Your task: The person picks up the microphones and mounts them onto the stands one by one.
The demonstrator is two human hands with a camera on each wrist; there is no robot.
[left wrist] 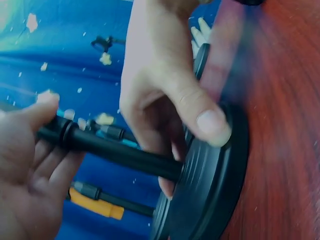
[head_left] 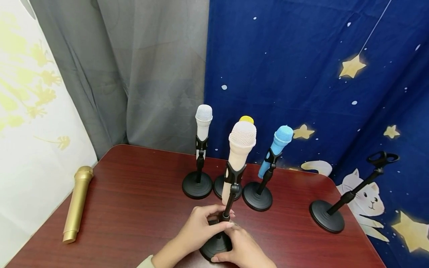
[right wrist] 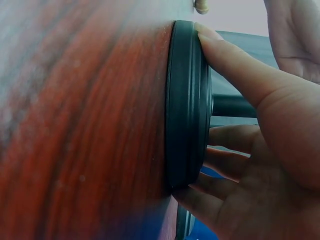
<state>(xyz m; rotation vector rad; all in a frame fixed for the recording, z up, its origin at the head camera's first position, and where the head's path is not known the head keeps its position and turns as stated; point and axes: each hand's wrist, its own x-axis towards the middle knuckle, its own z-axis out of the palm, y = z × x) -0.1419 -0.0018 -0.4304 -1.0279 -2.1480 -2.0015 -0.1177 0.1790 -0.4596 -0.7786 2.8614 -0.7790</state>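
A cream microphone (head_left: 242,143) sits tilted in the clip of a black desktop microphone stand (head_left: 231,201) at the table's near middle. My left hand (head_left: 196,227) holds that stand's pole, thumb on the near side and fingers behind. Low down, my right hand (head_left: 248,247) grips the round base (right wrist: 187,110), its thumb on the rim and its fingers along the other side. In the right wrist view the base lies flat against the tabletop. The left wrist view shows the bare lower pole (left wrist: 120,155) between the two hands.
Behind stand a white microphone (head_left: 203,121), a yellow one (head_left: 247,119) mostly hidden, and a blue one (head_left: 281,137), on stands. A stand with a vacant clip (head_left: 342,201) is at the right. A gold microphone (head_left: 78,204) lies at the left. Curtains hang behind the table (head_left: 140,186).
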